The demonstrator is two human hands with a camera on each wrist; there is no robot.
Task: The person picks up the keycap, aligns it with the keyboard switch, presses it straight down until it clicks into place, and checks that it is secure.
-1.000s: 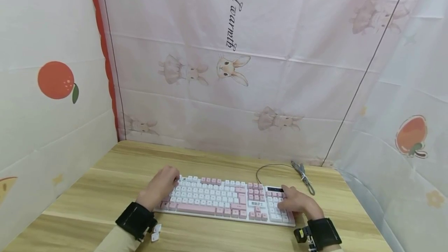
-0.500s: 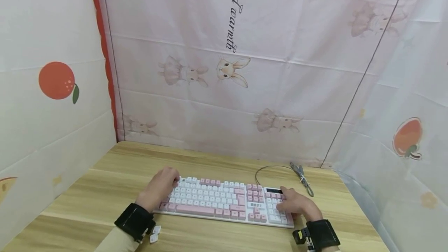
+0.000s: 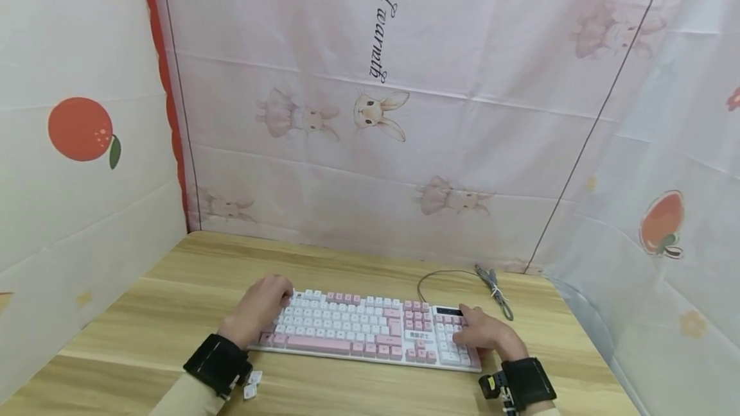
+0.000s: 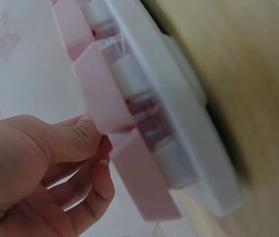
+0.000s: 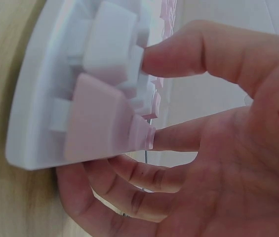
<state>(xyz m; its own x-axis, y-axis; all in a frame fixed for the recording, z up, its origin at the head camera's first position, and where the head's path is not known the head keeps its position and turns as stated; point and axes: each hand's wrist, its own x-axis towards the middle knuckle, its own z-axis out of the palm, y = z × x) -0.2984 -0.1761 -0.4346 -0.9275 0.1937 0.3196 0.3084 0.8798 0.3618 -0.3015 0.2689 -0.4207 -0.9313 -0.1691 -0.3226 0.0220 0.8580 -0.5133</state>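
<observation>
A white and pink keyboard (image 3: 329, 325) lies on the table, its keys facing up. At its left end is my left hand (image 3: 257, 308), fingers bent, the thumb against the pink keys (image 4: 102, 91) in the left wrist view. What its fingertips grip at the far side is partly hidden. My right hand (image 3: 485, 332) holds the keyboard's right end; in the right wrist view its thumb (image 5: 174, 57) rests on the white keys, and several fingers (image 5: 129, 192) curl round the side edge. Two loose white keycaps (image 3: 250, 391) lie by the left wrist.
A grey cable (image 3: 493, 287), bundled with a tie, lies behind the keyboard at the right. The wooden table (image 3: 347, 390) is walled by printed cloth (image 3: 324, 185) at the back and both sides. Each wrist wears a black strap (image 3: 216, 363).
The head view has shifted slightly, so everything appears a little further left. Both hands keep their places on the keyboard.
</observation>
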